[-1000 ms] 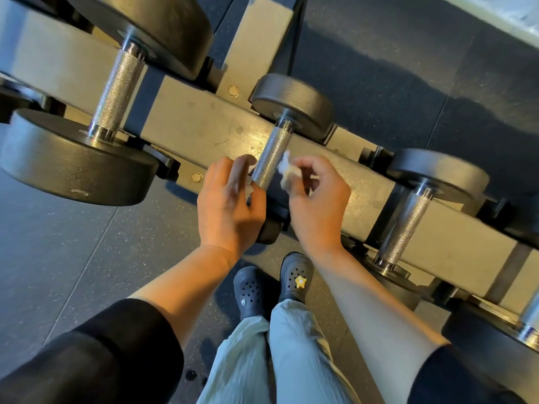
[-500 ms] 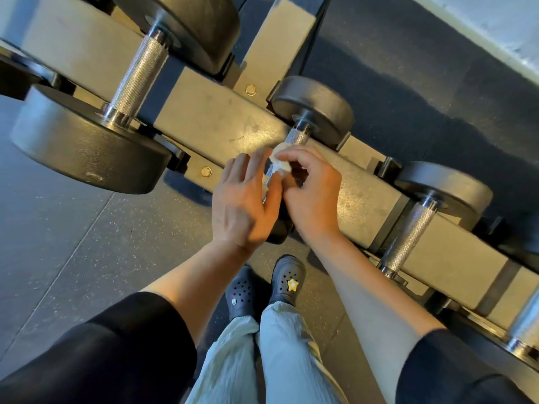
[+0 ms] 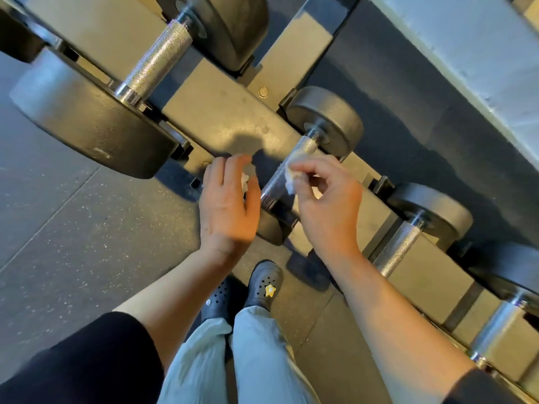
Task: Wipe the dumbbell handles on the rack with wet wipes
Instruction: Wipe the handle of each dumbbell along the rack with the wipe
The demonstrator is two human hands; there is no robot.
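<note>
Right hand (image 3: pixel 326 205) pinches a white wet wipe (image 3: pixel 291 177) between thumb and curled fingers (image 3: pixel 306 167), pressing it against the small dumbbell's knurled handle (image 3: pixel 288 167). Left hand (image 3: pixel 229 205), fingers loosely curled, has a white scrap (hard to make out) at its fingertips, just beside that handle, at the rack (image 3: pixel 221 112) rail's front edge.

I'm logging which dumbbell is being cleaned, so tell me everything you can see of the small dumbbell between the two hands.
The small dumbbell lies tilted across the rack, far head up right, near head mostly hidden behind the hands. Its heads are dull dark discs; its handle is shiny knurled metal. The right hand pinches a white wet wipe against the handle's middle. The left hand, also holding something white, sits just left of the handle, apparently not touching.
</note>
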